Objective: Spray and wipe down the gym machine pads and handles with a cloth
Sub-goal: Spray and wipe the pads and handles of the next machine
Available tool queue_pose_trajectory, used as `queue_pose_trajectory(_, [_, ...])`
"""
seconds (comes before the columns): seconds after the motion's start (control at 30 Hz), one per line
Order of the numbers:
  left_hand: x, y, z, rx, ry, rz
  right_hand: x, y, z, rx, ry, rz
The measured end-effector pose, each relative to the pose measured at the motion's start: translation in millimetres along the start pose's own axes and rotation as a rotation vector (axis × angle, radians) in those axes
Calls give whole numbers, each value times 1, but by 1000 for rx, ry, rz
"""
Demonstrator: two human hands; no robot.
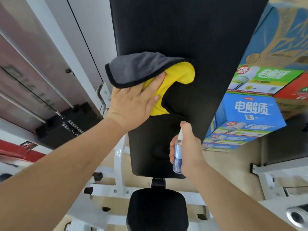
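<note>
A long black back pad of the gym machine fills the middle of the view, with a smaller black seat pad below it. My left hand presses a yellow and grey cloth flat against the left side of the back pad. My right hand grips a small clear spray bottle with a blue label, held upright in front of the pad's lower part, thumb on the white nozzle.
White machine frame runs under the pads. A black weight stack with steel guide rods stands at left. Stacked blue, green and red cartons sit at right. A chrome bar end shows bottom right.
</note>
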State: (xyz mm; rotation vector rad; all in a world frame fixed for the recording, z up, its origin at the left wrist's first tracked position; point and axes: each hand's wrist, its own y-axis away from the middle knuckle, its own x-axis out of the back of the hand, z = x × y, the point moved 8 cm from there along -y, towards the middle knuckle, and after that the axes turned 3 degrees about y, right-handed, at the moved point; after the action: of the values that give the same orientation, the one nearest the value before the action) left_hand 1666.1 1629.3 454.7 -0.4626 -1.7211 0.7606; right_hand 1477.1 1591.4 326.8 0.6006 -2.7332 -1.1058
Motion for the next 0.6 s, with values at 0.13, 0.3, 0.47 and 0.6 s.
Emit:
queue_pose_trajectory(0.13, [-8, -2, -1, 2, 33, 1, 0, -8, 1, 28, 12, -3])
queue_pose_trajectory(0.3, [-6, 4, 3, 26, 45, 17, 1, -8, 8, 37, -27, -14])
queue_pose_trajectory(0.47, [-48, 103, 50, 283, 127, -150, 15, -9, 22, 17, -47, -33])
queue_pose_trajectory(0.6, [-103, 209, 142, -337, 26, -723, 40, -14, 40, 31, 40, -24])
